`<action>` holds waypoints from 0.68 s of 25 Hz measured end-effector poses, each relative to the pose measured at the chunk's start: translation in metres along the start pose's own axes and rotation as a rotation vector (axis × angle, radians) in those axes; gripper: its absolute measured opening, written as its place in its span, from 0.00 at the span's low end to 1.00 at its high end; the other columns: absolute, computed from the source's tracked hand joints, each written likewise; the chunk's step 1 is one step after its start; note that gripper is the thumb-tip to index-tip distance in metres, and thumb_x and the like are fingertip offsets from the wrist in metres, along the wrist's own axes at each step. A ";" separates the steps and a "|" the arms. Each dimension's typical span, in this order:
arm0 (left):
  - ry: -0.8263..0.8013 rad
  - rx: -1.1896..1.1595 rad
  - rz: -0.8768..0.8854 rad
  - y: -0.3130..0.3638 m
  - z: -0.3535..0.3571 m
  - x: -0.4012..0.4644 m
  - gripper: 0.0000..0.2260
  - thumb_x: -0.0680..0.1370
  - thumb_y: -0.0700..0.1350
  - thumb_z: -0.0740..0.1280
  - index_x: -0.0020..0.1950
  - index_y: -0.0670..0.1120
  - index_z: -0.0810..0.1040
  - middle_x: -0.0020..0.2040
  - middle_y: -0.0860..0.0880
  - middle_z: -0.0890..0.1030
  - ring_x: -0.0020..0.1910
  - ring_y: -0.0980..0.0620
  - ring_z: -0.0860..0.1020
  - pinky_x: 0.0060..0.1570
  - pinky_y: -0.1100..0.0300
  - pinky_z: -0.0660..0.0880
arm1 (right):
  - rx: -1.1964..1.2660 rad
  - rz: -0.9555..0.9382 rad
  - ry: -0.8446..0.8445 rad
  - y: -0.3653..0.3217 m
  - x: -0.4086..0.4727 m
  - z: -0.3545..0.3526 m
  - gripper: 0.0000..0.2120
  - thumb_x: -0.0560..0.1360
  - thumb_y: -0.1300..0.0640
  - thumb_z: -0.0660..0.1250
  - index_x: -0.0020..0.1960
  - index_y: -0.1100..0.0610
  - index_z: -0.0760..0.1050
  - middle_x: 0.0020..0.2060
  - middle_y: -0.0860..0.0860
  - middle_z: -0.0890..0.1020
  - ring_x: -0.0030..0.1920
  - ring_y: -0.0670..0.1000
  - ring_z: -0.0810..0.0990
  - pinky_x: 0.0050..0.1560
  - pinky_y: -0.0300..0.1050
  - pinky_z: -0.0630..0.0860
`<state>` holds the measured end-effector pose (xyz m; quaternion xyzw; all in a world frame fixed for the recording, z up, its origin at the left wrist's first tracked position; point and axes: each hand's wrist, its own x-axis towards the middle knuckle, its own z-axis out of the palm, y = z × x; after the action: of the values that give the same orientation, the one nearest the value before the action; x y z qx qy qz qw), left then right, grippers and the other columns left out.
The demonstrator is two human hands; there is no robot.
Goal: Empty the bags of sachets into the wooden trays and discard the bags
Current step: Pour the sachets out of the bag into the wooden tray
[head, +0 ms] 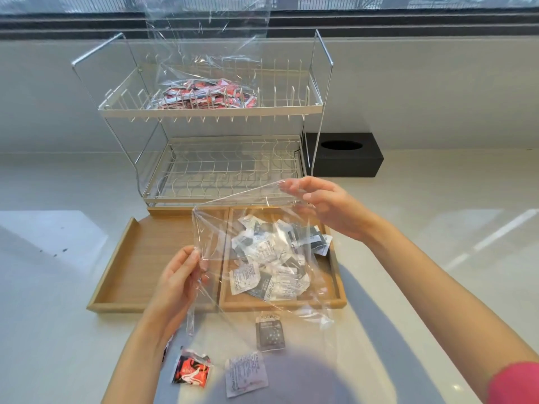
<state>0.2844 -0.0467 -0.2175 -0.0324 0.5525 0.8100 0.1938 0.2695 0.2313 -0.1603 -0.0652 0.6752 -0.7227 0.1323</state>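
A: Hands, item one?
B: Left hand [178,275], closed in a pinch on the near-left edge of a clear plastic bag [262,258]. Right hand [323,205], fingers pinched on the far-right edge of that bag. Bag held spread between them, above the trays; whether it touches them cannot be told.

A: Bag contents?
B: Appears empty; the sachets seen through it lie in the tray below.

A: Trays?
B: Two wooden trays side by side on the worktop [58,287]. Left tray [140,258]: bare wood showing. Right tray [338,290]: a heap of white and black sachets [271,258].

A: Loose pieces on the worktop?
B: Three in front of the trays. One dark grey sachet [269,332] just near the right tray's front edge; one white sachet [246,376]; one red and black sachet [191,370] to its left.

A: Behind the trays?
B: Two-tier wire dish rack [204,112]. Upper tier: second clear bag [204,68], standing open-topped, red sachets [204,94] in its bottom. Lower tier: wire only. Black tissue box [344,156] to the rack's right, against the wall.
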 end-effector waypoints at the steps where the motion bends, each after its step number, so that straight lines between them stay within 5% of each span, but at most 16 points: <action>1: 0.008 -0.001 0.009 0.001 0.000 -0.001 0.31 0.44 0.58 0.80 0.39 0.46 0.74 0.25 0.53 0.77 0.24 0.61 0.74 0.27 0.69 0.75 | -0.073 0.008 0.020 0.002 -0.002 -0.002 0.03 0.71 0.58 0.62 0.43 0.53 0.74 0.56 0.43 0.77 0.60 0.41 0.75 0.61 0.41 0.73; 5: 0.025 -0.108 0.052 0.006 -0.002 -0.003 0.08 0.62 0.49 0.75 0.32 0.49 0.78 0.24 0.55 0.75 0.23 0.61 0.72 0.26 0.71 0.72 | -0.320 -0.037 0.293 -0.001 -0.018 -0.019 0.05 0.76 0.56 0.62 0.42 0.54 0.75 0.53 0.44 0.78 0.55 0.42 0.76 0.63 0.45 0.71; 7: 0.079 -0.125 0.069 0.009 0.003 -0.002 0.09 0.75 0.41 0.62 0.34 0.47 0.75 0.23 0.55 0.74 0.21 0.62 0.70 0.23 0.72 0.70 | -0.327 -0.051 0.397 -0.004 -0.026 -0.023 0.04 0.76 0.56 0.62 0.43 0.52 0.75 0.52 0.47 0.79 0.52 0.43 0.77 0.61 0.45 0.71; 9: 0.087 -0.188 0.071 0.014 0.014 0.000 0.08 0.74 0.39 0.59 0.36 0.45 0.73 0.24 0.54 0.75 0.20 0.62 0.69 0.21 0.74 0.68 | -0.179 -0.015 0.447 0.000 -0.033 -0.023 0.08 0.77 0.52 0.59 0.53 0.51 0.72 0.55 0.51 0.78 0.53 0.46 0.77 0.61 0.46 0.71; 11: 0.089 -0.291 0.083 0.018 0.025 0.003 0.06 0.71 0.41 0.61 0.33 0.46 0.74 0.24 0.53 0.75 0.19 0.62 0.68 0.20 0.74 0.67 | 0.019 0.168 0.393 0.015 -0.046 -0.018 0.21 0.75 0.44 0.54 0.64 0.52 0.65 0.59 0.55 0.77 0.51 0.48 0.79 0.57 0.47 0.74; 14: 0.154 -0.173 0.156 0.018 0.037 0.009 0.11 0.78 0.40 0.55 0.36 0.47 0.70 0.22 0.55 0.73 0.21 0.62 0.70 0.24 0.73 0.70 | 0.343 0.477 0.159 0.035 -0.080 0.005 0.33 0.68 0.32 0.57 0.63 0.53 0.69 0.50 0.58 0.82 0.47 0.56 0.84 0.47 0.49 0.80; 17: 0.244 -0.031 0.251 0.013 0.048 0.014 0.10 0.80 0.40 0.55 0.39 0.48 0.70 0.24 0.57 0.77 0.24 0.63 0.74 0.31 0.70 0.73 | 0.509 0.347 0.142 0.039 -0.106 0.002 0.38 0.55 0.33 0.72 0.59 0.53 0.75 0.51 0.61 0.83 0.53 0.60 0.82 0.48 0.51 0.80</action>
<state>0.2748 -0.0032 -0.1910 -0.0643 0.5592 0.8262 0.0221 0.3755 0.2564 -0.1895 0.1369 0.4814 -0.8378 0.2181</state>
